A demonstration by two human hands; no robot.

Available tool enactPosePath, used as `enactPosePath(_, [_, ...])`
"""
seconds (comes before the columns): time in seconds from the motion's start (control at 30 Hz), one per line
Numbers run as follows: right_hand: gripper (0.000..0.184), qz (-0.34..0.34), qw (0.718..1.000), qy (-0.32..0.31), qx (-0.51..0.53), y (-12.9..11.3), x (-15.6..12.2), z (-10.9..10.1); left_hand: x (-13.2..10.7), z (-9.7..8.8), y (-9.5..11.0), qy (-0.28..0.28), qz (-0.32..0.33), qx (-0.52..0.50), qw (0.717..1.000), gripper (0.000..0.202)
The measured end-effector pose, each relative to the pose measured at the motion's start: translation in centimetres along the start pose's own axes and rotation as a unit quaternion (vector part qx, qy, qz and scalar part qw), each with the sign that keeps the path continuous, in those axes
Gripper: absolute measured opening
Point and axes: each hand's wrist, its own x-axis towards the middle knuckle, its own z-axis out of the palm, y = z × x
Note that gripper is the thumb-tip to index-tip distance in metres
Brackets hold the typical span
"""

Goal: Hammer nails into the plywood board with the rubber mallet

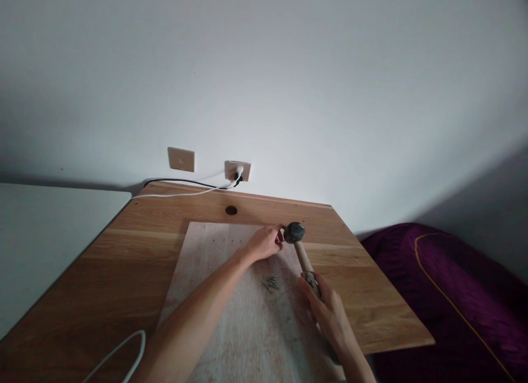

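My right hand (325,306) is wrapped round the handle of a mallet (294,232) with a dark, rounded head and a wooden shaft. The head is raised beside the fingertips of my left hand (266,243), near the far right corner of a pale wooden board (239,328). Thumb and fingers of the left hand are pinched together; whatever they hold is too small or hidden to make out. Nearer to me on the board lies a small pile of nails (270,283). A row of small dark marks (224,240) runs along the board's far edge.
Beneath the board is a wooden table (363,273) against a white wall, with a round cable hole (231,210). White and black cables run to a wall socket (238,171). A white cable loop (138,339) is at front left. Purple fabric (412,273) lies right.
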Motion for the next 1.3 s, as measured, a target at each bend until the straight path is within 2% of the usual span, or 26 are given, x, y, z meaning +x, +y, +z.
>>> enactPosePath(0.5, [0.053, 0.009, 1.0, -0.008, 0.002, 0.1, 0.3, 0.0, 0.0, -0.1, 0.1, 0.002, -0.005, -0.003, 1.0, 0.051])
enactPosePath(0.73, [0.048, 0.018, 0.996, -0.012, 0.081, 0.1, 0.3, 0.2, 0.0, 0.1, -0.2, 0.003, -0.011, -0.007, 1.0, 0.053])
enactPosePath(0.83, [0.052, 0.034, 0.989, -0.007, 0.144, -0.8, -0.1, -0.2, 0.0, 0.2, -0.5, -0.006, -0.01, -0.011, 1.0, 0.054])
enactPosePath(0.93, [0.053, 0.037, 0.98, 0.029, 0.196, -2.8, -0.8, -1.4, 0.0, 0.3, -0.7, -0.017, -0.019, -0.011, 1.0, 0.054])
enactPosePath(1.07, [0.046, -0.049, 0.962, 0.107, 0.248, -5.7, -1.7, -3.3, 0.0, 0.5, -0.9, -0.011, -0.014, -0.009, 1.0, 0.053])
enactPosePath(1.17, [0.047, -0.066, 0.964, 0.074, 0.245, -6.4, -1.8, -4.1, 0.0, 0.6, -0.8, 0.001, -0.016, -0.02, 1.0, 0.051])
enactPosePath(1.3, [0.059, 0.026, 0.973, -0.008, 0.231, -5.1, -1.5, -3.8, 0.1, 0.5, -0.4, 0.006, -0.014, -0.016, 1.0, 0.046])
